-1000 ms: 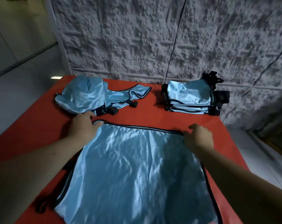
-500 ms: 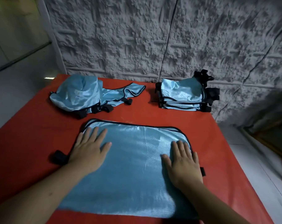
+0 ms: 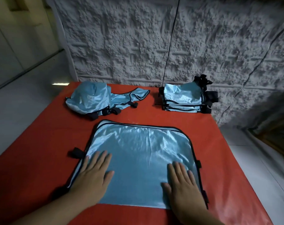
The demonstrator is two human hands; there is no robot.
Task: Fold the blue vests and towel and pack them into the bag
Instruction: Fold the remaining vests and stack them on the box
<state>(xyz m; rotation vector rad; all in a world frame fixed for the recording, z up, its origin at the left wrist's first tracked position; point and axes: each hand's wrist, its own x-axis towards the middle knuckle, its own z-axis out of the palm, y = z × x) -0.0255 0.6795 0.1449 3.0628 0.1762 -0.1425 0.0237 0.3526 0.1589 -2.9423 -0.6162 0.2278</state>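
Hands flat, fingers straight, L hand [image 3: 93, 177] & R hand [image 3: 183, 184] pressing blue vest [image 3: 138, 153], red table [image 3: 40, 143].

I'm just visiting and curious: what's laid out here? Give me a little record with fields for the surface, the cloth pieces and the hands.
surface: red table cover before a rough grey wall
front piece: blue vest spread flat, black trim
left hand: left hand flat on the vest's near left part, fingers straight
right hand: right hand flat on its near right part
far left: crumpled blue vests, unfolded
far right: folded stack of blue vests, black straps beside it
bag: not in view
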